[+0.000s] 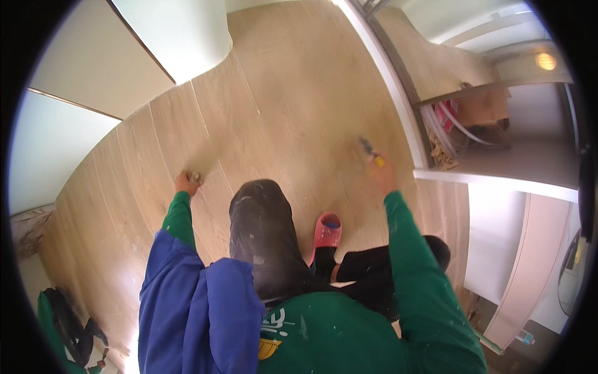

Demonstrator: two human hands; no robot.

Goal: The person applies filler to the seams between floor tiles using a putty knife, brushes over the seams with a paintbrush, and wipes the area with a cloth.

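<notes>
My left hand [187, 182] is low over the wood-look floor, left of my bent knee. Its fingers are closed round a small greyish lump [195, 177] too small to name. My right hand [382, 177], smeared by motion, is over the floor on the right. It grips a hand tool [367, 147] with a yellow handle and a dark, narrow end pointing away from me; the blur hides its exact kind. Both arms are in green sleeves, and a blue cloth [199, 305] hangs over my left side.
The wood-look floor [280, 93] runs between white panels [180, 37] at left and an open cabinet [398, 93] at right, which holds a cardboard box [486, 109] and white tubing. My foot is in a pink clog [327, 230]. A figure in green and black [68, 324] shows at lower left.
</notes>
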